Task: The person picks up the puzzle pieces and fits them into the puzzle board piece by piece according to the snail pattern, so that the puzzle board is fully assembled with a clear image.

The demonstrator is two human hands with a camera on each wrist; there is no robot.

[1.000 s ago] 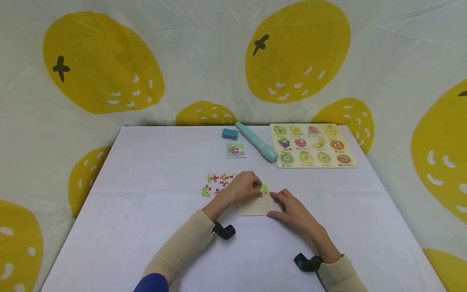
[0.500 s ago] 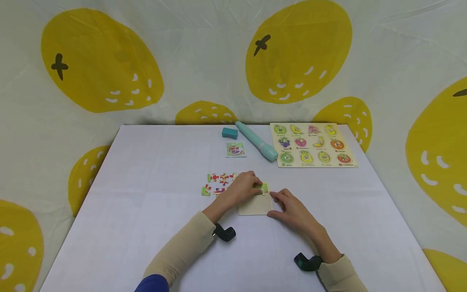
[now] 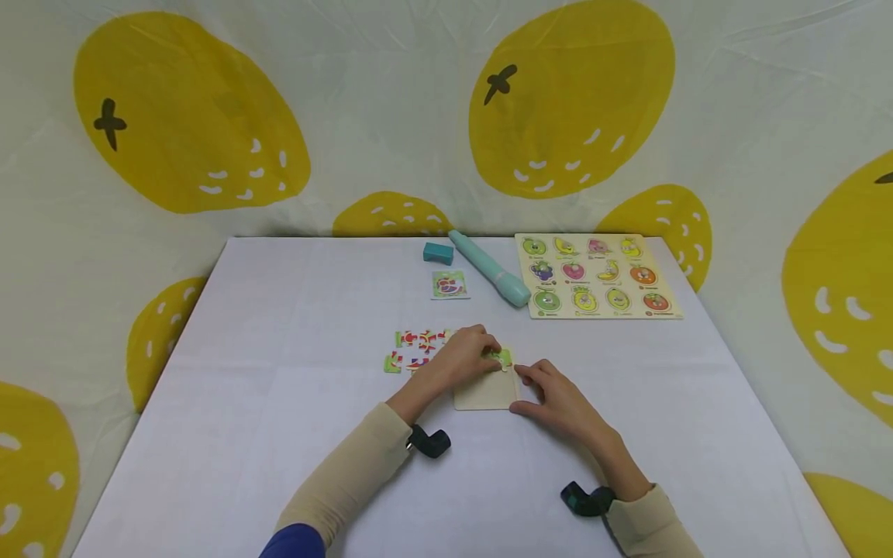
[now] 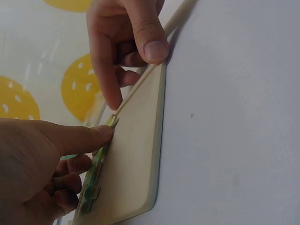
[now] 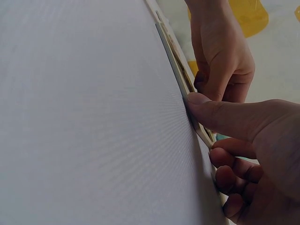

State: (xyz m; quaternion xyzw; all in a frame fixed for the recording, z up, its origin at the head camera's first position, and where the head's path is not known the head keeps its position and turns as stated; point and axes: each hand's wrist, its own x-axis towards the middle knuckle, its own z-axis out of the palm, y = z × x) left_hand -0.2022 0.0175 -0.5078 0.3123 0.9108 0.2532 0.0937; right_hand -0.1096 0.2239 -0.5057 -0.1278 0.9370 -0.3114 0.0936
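A small square wooden puzzle board (image 3: 483, 395) lies on the table with green puzzle pieces (image 4: 93, 180) along its far edge. My left hand (image 3: 469, 353) reaches over the board and pinches a green puzzle piece (image 3: 504, 359) near the far right corner, thumb on top; its fingers partly hide the piece. With thumb and fingers my right hand (image 3: 558, 394) grips the board's right edge. Several loose red, white and green puzzle pieces (image 3: 418, 341) lie left of the board, partly covered by my left hand.
Behind the board are a picture card (image 3: 449, 284), a teal block (image 3: 438, 253) and a mint-green pen-like stick (image 3: 491, 270). A large fruit picture board (image 3: 596, 277) lies at the back right. A fruit-printed cloth hangs behind the white table (image 3: 293, 434).
My left fingers have shifted very slightly over the green piece at the far right corner. The right hand and the board stay in place.
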